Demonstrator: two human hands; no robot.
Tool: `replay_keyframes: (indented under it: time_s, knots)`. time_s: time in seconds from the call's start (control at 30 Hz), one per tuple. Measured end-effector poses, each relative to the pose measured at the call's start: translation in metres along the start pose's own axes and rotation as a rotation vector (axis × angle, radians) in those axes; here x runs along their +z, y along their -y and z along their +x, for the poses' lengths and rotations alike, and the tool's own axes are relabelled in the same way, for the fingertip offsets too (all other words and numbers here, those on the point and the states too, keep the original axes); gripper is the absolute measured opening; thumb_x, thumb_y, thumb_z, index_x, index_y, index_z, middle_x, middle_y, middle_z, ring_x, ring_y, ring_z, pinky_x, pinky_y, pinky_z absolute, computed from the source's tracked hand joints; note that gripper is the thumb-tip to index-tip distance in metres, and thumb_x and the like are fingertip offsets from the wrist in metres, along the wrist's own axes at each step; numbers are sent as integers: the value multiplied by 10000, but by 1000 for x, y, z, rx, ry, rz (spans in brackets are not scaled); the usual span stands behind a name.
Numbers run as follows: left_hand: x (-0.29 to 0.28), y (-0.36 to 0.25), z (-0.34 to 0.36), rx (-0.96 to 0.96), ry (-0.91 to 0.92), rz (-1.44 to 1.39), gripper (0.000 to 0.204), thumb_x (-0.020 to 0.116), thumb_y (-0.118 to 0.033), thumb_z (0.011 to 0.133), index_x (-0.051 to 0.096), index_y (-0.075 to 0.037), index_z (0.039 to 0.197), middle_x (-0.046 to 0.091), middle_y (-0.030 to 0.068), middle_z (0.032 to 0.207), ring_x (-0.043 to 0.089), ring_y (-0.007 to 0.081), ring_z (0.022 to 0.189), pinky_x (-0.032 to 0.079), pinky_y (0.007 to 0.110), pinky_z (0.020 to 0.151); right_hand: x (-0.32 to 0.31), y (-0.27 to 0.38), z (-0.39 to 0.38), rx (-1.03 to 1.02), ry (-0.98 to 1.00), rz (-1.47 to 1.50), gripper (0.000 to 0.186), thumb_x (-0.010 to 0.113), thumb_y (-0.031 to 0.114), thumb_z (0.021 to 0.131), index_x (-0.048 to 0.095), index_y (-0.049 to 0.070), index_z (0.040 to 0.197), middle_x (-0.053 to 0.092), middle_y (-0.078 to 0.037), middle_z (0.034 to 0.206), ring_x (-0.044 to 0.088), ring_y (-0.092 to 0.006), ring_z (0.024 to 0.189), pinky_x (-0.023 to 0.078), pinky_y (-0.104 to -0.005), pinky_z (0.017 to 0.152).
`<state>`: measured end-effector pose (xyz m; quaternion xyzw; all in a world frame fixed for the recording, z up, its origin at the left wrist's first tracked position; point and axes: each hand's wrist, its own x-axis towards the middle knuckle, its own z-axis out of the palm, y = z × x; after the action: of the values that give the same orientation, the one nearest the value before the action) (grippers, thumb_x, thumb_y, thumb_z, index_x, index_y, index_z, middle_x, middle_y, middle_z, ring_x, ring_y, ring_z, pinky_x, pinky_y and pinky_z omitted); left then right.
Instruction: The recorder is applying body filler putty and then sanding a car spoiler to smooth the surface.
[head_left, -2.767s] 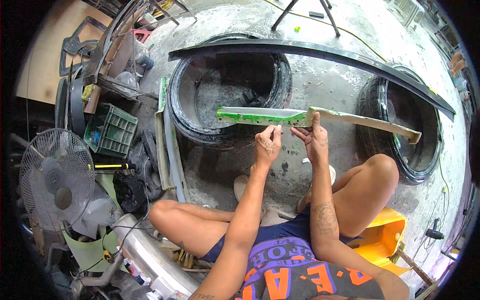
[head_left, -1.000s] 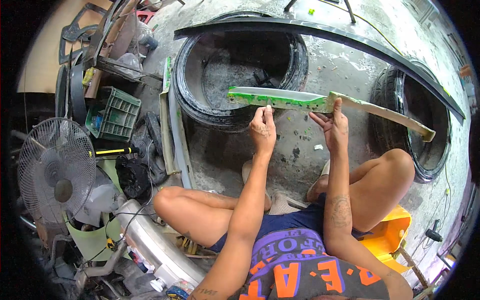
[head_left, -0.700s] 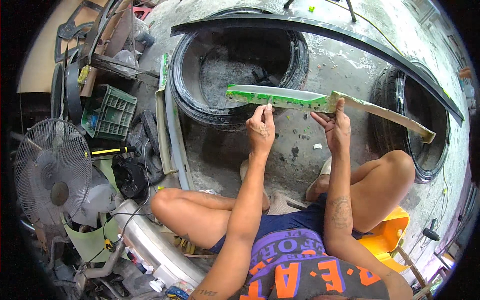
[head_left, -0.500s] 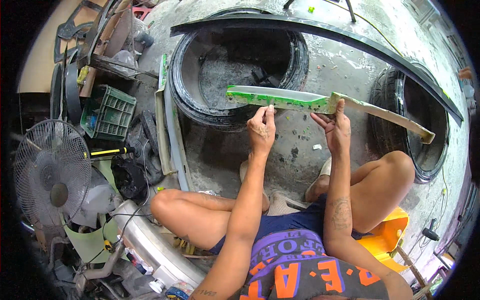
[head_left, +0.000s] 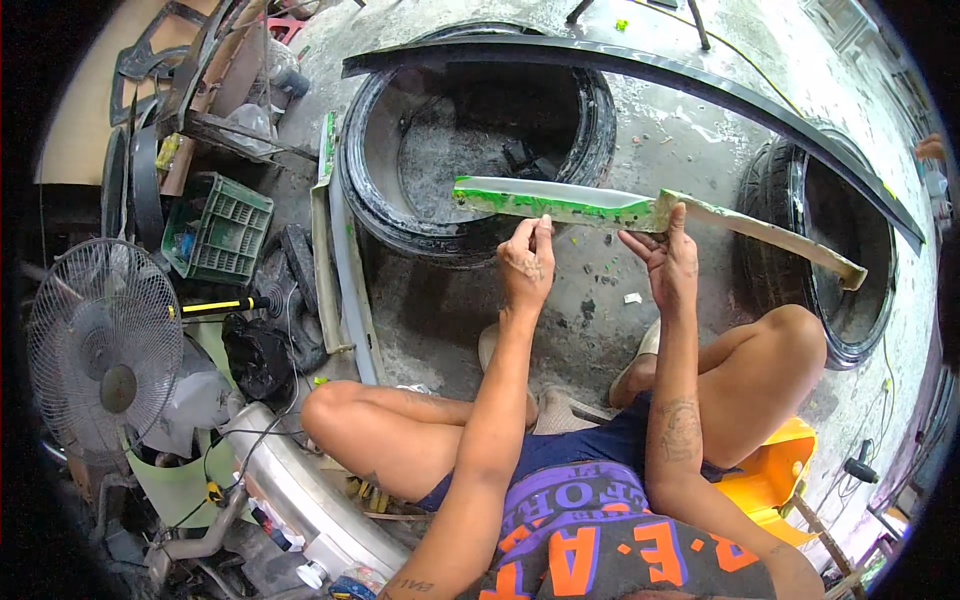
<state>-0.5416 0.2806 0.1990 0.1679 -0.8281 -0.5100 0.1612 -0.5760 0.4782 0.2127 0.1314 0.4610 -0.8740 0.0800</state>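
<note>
Faces two black tyres (head_left: pixel 772 215) under a long black trim (head_left: pixel 650 70), with fan (head_left: pixel 118 385) and green crate (head_left: pixel 232 228) at left. Holds a green-edged strip (head_left: pixel 555 203) near the tyres, clamped mid-length in the right hand (head_left: pixel 672 262), above a grubby concrete floor (head_left: pixel 660 130). Touches the strip's lower edge with the left hand (head_left: pixel 525 265), fingertips together; cannot tell whether pinching it
</note>
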Motion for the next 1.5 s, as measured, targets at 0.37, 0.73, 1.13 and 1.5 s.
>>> replay_keyframes:
  time_s: [0.37,0.73,1.13,1.5]
  knots:
    - [2,3,-2,115,-20,-75,289,586,-226,975,647,14,826,655,125,649,638,206,548,457,335,525,2,1,-1,-24,-7,12,724,541,557,945,556,-152,1096,643,-229,1055,681,-332,973,586,-456,880]
    - [1,10,0,91,-39,3,300,576,-250,976,650,0,827,632,128,624,625,252,546,457,359,530,1,1,0,-16,-5,12,712,537,548,950,558,-150,1092,643,-230,1064,675,-349,990,584,-461,882]
    - [0,11,2,61,-69,-6,291,584,-222,974,637,7,804,616,128,605,604,222,526,436,348,512,4,1,-2,-20,-11,4,751,534,559,945,528,-171,1122,617,-258,1113,664,-366,1018,589,-459,878]
    - [5,4,-2,79,-6,-13,339,587,-272,975,657,19,817,651,133,666,627,180,595,461,326,567,4,1,-2,-17,-1,-6,775,530,574,940,528,-177,1130,626,-261,1097,667,-356,1019,589,-448,879]
